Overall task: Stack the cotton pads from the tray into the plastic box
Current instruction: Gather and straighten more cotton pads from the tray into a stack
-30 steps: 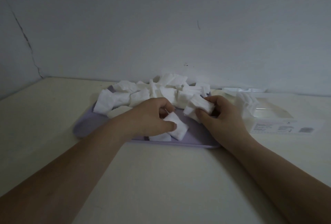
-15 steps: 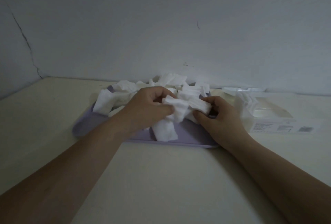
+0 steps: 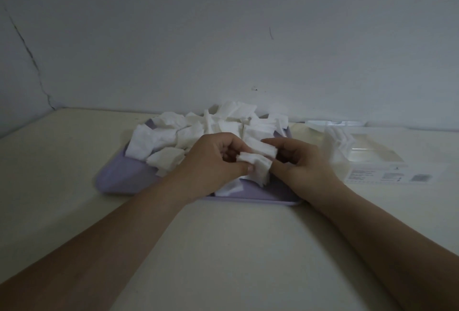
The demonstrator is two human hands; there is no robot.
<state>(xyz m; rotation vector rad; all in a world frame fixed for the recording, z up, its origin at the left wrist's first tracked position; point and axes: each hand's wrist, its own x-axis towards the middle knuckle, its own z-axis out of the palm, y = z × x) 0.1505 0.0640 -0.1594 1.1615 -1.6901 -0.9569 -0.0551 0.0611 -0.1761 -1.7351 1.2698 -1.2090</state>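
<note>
On the pale bench [image 3: 223,248], the lavender tray [image 3: 116,176] reaches out left of the left hand [image 3: 211,164], and the loose heap of cotton pads [image 3: 169,134] is piled just beyond its knuckles. That hand's thumb and curled fingers pinch one end of a small sheaf of pads [image 3: 260,159]; the right hand [image 3: 303,166] grips the other end, so the sheaf's long axis runs hand to hand. The clear plastic box [image 3: 377,154], with stacked pads [image 3: 340,139] already inside, sits just right of the right hand, the nearer one, so the carry should go rightward
</note>
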